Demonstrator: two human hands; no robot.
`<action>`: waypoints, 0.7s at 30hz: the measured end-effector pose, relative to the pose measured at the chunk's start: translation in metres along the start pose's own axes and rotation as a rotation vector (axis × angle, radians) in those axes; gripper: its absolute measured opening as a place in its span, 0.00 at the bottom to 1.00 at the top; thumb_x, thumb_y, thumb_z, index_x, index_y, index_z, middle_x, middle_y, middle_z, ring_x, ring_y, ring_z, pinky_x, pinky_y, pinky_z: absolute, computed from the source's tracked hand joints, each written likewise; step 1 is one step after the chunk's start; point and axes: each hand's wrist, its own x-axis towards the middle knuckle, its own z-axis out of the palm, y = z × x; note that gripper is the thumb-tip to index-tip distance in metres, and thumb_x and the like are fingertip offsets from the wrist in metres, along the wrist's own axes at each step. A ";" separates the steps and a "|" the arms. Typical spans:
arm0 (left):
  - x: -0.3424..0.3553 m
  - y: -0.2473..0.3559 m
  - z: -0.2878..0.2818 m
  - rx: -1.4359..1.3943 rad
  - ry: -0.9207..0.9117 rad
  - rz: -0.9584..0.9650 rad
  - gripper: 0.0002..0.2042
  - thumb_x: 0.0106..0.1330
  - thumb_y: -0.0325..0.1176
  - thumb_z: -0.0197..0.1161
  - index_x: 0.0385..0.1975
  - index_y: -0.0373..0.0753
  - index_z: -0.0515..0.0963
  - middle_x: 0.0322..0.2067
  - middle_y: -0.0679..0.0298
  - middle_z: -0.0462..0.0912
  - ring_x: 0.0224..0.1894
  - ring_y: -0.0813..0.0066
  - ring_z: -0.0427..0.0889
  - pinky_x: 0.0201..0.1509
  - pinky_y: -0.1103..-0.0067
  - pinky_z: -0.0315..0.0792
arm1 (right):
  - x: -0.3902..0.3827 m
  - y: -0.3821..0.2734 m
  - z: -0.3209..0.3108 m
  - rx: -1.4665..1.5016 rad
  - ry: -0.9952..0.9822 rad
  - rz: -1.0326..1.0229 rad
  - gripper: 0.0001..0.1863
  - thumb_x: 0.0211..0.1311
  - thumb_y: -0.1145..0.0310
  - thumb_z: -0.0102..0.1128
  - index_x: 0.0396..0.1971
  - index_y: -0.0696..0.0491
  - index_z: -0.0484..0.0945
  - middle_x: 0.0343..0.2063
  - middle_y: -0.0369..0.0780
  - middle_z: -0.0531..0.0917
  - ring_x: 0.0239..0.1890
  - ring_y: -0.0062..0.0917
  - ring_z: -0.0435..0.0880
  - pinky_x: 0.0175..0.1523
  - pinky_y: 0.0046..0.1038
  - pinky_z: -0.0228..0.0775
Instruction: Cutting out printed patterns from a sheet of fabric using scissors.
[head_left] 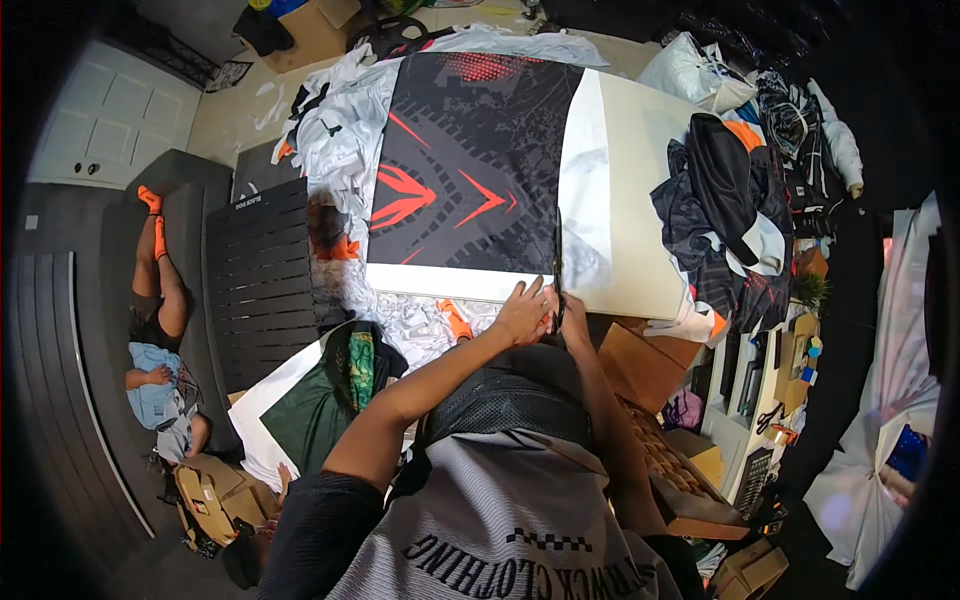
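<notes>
A printed fabric panel (470,165), black and dark grey with red arrow shapes and white borders, lies across the table in front of me. At its near right corner my right hand (573,322) is closed around the handles of black scissors (558,265), whose long blades point away from me along the panel's right side. My left hand (527,312) is beside the scissors, fingers bent over the white near border and apparently pinching the fabric; its fingertips are partly hidden.
The cream tabletop (640,200) shows right of the panel, with a dark garment pile (725,210) at its edge. White fabric (345,140) heaps on the left. A cardboard box (650,365) stands near my right arm. One person (165,370) lies on the grey sofa (200,300); another's hand (285,478) shows lower left.
</notes>
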 end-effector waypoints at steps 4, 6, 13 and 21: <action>0.000 -0.001 0.000 0.039 0.002 0.008 0.20 0.57 0.48 0.56 0.43 0.41 0.78 0.54 0.55 0.73 0.62 0.53 0.61 0.59 0.62 0.56 | 0.002 0.002 0.001 -0.070 0.017 -0.007 0.23 0.62 0.48 0.59 0.23 0.54 0.72 0.15 0.35 0.71 0.14 0.17 0.68 0.20 0.19 0.62; -0.001 -0.002 0.000 0.004 -0.013 -0.002 0.21 0.57 0.49 0.56 0.43 0.41 0.78 0.54 0.54 0.73 0.62 0.53 0.61 0.59 0.63 0.56 | 0.003 0.003 0.002 -0.047 0.022 -0.003 0.23 0.61 0.48 0.60 0.23 0.55 0.73 0.15 0.34 0.71 0.14 0.18 0.68 0.21 0.20 0.62; 0.000 -0.003 -0.001 0.012 -0.068 0.012 0.21 0.57 0.50 0.56 0.44 0.41 0.78 0.53 0.54 0.74 0.63 0.53 0.61 0.59 0.63 0.56 | 0.005 0.006 0.005 -0.009 0.060 0.026 0.23 0.60 0.48 0.61 0.22 0.56 0.74 0.15 0.34 0.72 0.15 0.18 0.68 0.21 0.21 0.62; -0.001 -0.004 -0.002 -0.009 -0.054 0.010 0.22 0.57 0.50 0.56 0.44 0.41 0.78 0.53 0.55 0.73 0.63 0.53 0.61 0.60 0.63 0.55 | 0.004 0.006 0.005 0.008 0.042 -0.009 0.23 0.59 0.48 0.61 0.22 0.55 0.73 0.14 0.34 0.71 0.14 0.18 0.68 0.20 0.21 0.61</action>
